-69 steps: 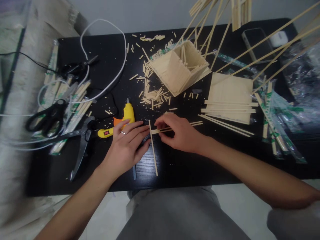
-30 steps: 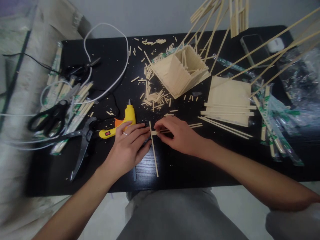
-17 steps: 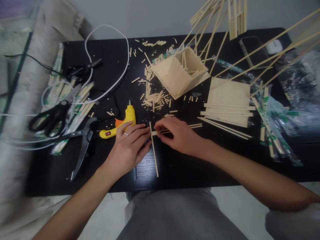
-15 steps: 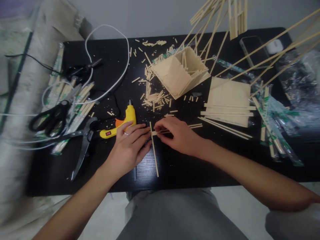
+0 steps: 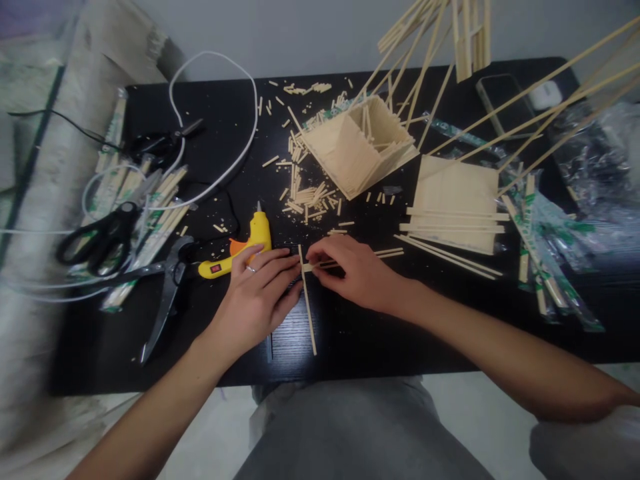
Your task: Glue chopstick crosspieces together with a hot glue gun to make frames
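A thin wooden stick [image 5: 311,317] lies nearly upright in the picture on the black table. My left hand [image 5: 255,290], with a ring on one finger, has its fingers stretched out, tips against the left side of this stick. On the other side, my right hand [image 5: 353,270] pinches thin wooden sticks lying crosswise; their far ends [image 5: 389,253] come out beyond the knuckles. A short pale piece [image 5: 307,267] joins the upright stick near the right fingertips. Just behind my left hand lies a yellow glue gun [image 5: 259,230], its nozzle pointing away.
A stick-built wooden box [image 5: 345,150] stands at the back among loose stick offcuts [image 5: 313,195]. To the right are a square wooden panel [image 5: 455,193] with sticks across it, wrapped sticks [image 5: 550,280] and a phone [image 5: 505,103]. Scissors [image 5: 117,230], pliers-like cutters [image 5: 167,300] and a white cable [image 5: 257,100] lie left.
Both hands keep the same places on the sticks. The whole view has shifted very slightly; nothing else visibly differs.
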Demonstrator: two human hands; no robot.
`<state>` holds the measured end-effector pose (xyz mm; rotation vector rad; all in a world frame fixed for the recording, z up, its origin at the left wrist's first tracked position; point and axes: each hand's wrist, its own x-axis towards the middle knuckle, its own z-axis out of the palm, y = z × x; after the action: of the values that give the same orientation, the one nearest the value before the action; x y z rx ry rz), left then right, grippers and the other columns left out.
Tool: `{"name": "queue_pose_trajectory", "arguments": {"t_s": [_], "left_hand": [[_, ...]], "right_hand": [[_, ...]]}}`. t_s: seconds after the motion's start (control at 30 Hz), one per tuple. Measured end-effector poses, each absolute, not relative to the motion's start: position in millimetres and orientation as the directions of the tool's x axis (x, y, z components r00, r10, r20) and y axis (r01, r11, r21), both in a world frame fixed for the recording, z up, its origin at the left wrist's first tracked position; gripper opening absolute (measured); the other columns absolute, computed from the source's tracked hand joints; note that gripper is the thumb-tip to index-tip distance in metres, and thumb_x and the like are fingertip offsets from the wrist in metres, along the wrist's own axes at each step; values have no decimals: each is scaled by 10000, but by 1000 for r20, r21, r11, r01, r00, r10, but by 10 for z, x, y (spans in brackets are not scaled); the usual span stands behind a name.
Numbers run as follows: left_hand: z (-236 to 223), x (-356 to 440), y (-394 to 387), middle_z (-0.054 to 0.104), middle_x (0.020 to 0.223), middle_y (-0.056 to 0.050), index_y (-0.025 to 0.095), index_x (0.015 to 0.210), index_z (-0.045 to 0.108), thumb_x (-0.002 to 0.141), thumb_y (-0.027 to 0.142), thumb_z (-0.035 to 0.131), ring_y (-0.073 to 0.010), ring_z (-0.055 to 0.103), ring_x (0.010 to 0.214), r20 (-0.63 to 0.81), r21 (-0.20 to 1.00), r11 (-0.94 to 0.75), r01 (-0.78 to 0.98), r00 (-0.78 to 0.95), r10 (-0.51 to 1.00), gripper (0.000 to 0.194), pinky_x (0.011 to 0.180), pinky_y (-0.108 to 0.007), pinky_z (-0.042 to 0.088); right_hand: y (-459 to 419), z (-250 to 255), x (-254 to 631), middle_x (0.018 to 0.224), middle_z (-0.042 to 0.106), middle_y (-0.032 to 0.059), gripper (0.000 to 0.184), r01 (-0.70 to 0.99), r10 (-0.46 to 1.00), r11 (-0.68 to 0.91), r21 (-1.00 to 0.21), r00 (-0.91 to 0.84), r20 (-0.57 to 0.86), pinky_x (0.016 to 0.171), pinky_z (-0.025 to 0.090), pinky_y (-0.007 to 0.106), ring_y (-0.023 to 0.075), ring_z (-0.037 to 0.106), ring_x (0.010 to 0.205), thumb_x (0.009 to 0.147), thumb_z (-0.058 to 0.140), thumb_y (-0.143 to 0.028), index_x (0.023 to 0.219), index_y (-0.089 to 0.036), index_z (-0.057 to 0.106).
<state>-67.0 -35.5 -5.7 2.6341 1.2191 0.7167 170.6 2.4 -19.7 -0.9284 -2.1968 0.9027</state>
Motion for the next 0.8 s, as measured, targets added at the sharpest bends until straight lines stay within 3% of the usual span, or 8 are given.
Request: {"name": "queue_pose_trajectory", "arguments": {"t_s": [0.8], "left_hand": [[-70,-681,-358,816,1216,-62,204,1189,739,995,206,715,-273,734,1219,359,315,-659,683,557,749,195,1193,-535,423]], "right_hand": [[15,-215,1705,1051,748,52,148,359,777,517,-777,-578,250,909,512,361,216,678,993,980,627,-103,1075,-215,605]]}}
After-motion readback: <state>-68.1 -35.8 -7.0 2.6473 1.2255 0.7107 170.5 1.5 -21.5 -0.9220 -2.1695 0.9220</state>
